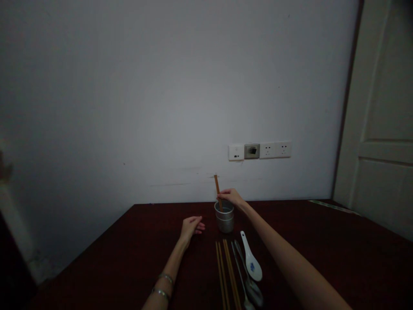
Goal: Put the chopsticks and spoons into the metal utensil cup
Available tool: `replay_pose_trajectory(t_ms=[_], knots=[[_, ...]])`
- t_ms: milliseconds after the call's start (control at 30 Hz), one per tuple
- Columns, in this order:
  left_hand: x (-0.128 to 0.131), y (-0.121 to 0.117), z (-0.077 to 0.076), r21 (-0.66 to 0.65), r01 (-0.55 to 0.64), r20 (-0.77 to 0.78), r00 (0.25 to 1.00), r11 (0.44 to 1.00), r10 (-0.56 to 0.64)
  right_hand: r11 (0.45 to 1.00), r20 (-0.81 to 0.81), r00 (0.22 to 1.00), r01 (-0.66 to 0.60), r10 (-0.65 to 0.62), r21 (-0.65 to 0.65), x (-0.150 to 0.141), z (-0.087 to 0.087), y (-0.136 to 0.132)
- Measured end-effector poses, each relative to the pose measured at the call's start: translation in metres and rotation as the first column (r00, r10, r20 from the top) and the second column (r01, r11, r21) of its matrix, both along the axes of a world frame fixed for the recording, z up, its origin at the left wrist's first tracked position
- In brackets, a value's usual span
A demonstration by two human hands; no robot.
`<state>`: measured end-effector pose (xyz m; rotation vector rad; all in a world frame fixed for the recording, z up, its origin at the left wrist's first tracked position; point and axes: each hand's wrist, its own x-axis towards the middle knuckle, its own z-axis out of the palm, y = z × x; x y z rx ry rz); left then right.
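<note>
My right hand (231, 196) pinches a pair of wooden chopsticks (217, 185), whose lower ends are inside a grey metal cup (225, 221). The chopsticks lean a little to the left against the wall behind. To the left of the cup, my left hand (192, 227) is held over the table with its fingers loosely extended, holding nothing. In front of the cup lie several more chopsticks (223, 271) side by side. Right of them are two metal spoons (254, 292) and a white ceramic spoon (252, 261) with a blue mark.
Everything rests on a dark red-brown table (129, 258) pushed up to a pale wall (161, 107). Sockets and switches (260, 150) are set in the wall above the table. A panelled door (383, 129) stands at the right.
</note>
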<state>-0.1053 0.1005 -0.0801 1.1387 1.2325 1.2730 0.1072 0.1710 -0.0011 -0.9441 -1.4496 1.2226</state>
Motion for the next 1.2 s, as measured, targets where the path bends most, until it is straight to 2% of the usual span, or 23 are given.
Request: replay_pose_trajectory(t_ms=[333, 833, 1200], knots=[[0.0018, -0.0026, 0.0037, -0.015, -0.006, -0.012, 1.0, 1.0, 0.005, 1.0, -0.005, 1.0, 0.022, -0.022, -0.022, -0.0009, 0.0011, -0.0028], [0.0012, -0.0016, 0.0027, -0.012, 0.0, -0.028, 1.0, 1.0, -0.001, 1.0, 0.091, 0.995, 0.03, -0.029, -0.001, 0.0017, 0.0008, -0.0085], [0.0014, -0.0023, 0.0026, -0.001, 0.001, -0.021, 1.0, 1.0, -0.001, 0.999, 0.054, 0.998, 0.023, -0.024, 0.024, 0.0012, -0.0016, -0.0039]])
